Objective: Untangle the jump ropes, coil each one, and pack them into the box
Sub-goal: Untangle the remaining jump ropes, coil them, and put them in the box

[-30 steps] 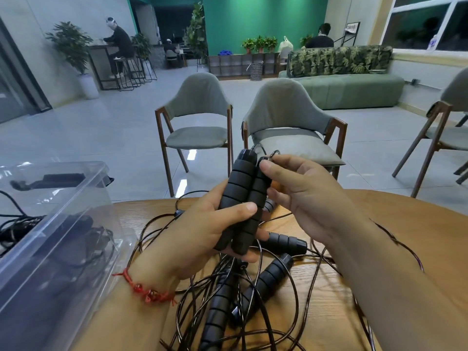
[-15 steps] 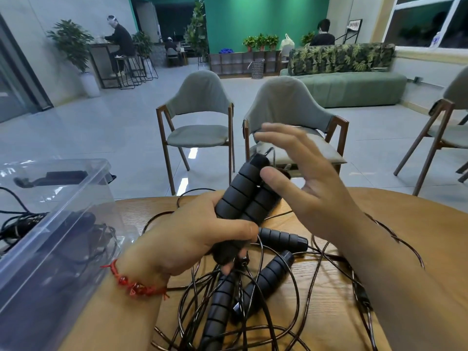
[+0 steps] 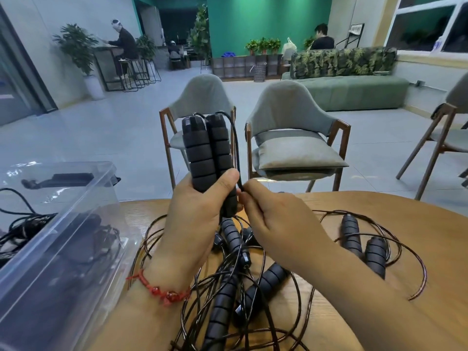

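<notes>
The left hand (image 3: 202,214) grips two handles (image 3: 207,150) upright above the surface (image 3: 379,219); the right hand's (image 3: 281,224) fingers (image 3: 247,198) pinch their cord (image 3: 235,145) beside them.

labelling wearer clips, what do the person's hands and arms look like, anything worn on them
Two bare hands, no gloves, no rings or watch showing. The left hand has a thin red cord bracelet with small red beads at the wrist; the right hand wears nothing. Both forearms are uncovered, no sleeves in view.
</notes>
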`<state>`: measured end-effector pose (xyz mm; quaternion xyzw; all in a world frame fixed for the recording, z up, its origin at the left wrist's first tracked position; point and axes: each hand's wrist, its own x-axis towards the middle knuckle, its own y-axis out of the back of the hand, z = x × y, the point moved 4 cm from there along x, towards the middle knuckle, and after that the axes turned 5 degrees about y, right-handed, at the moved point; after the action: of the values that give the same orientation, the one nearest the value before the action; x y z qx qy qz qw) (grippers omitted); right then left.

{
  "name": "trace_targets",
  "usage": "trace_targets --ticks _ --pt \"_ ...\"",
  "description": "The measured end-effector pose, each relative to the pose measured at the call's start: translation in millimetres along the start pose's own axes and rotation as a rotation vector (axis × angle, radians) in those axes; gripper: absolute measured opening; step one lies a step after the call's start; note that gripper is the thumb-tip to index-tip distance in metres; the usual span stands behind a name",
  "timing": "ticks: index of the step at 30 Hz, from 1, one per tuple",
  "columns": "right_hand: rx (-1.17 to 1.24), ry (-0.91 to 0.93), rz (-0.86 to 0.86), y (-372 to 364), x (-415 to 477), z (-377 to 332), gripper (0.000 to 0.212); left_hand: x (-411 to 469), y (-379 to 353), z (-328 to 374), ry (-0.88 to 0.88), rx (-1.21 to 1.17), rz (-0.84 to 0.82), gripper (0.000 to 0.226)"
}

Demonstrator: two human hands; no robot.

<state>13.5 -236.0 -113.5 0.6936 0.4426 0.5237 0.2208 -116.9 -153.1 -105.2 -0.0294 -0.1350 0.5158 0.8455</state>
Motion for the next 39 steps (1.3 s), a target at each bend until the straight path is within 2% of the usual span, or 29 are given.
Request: trace_targets --ticks 3,6,11,15,17,20,24,28,31,33,36,39 --pt "-0.112 0.021 -0.001 7.3 -1.9 -2.4 0.017 -0.5 1.4 1.1 -0.029 0.095 0.011 0.009" --pt "-0.156 0.038 0.004 7.5 -1.2 -4.9 0.016 -0.1 2.5 -0.9 0.006 0.091 0.037 0.008" --pt "-0.231 0.017 -0.014 3.9 -3.5 -3.1 0.026 -3.3 -6.5 -2.8 0.113 0.003 -0.046 0.025" --pt "-0.238 0.026 0.017 2.9 -3.4 -5.9 0.015 -5.0 -8.2 -9.3 0.083 0.056 0.036 0.021" --pt "-0.23 0.031 0.017 2.8 -3.5 -7.1 0.02 -2.6 -7.7 -10.3 0.095 -0.007 0.068 0.023" --pt "-0.174 -0.003 -0.119 7.8 -3.0 -8.0 0.026 0.6 -4.0 -4.5 0.092 -0.076 0.1 0.025" --pt "-0.031 -0.07 -0.338 27.2 -2.9 2.5 0.036 11.0 17.8 3.6 0.082 -0.096 0.229 0.022" --pt "-0.031 -0.027 -0.242 51.1 -0.2 13.8 0.031 16.3 32.3 0.5 0.158 -0.082 0.293 0.035" --pt "-0.117 0.011 -0.143 63.2 1.3 13.9 0.031 11.1 22.9 -7.9 0.261 -0.076 0.244 0.047" --pt "-0.16 0.026 -0.146 67.5 0.6 10.4 0.031 7.6 16.8 -12.9 0.306 -0.11 0.185 0.047" --pt "-0.228 0.066 -0.155 72.5 0.4 3.5 0.031 7.5 13.7 -14.3 0.283 -0.022 0.14 0.054" --pt "-0.255 0.134 -0.076 77.9 0.7 -1.2 0.031 6.6 9.6 -12.2 0.246 0.174 0.026 0.032"
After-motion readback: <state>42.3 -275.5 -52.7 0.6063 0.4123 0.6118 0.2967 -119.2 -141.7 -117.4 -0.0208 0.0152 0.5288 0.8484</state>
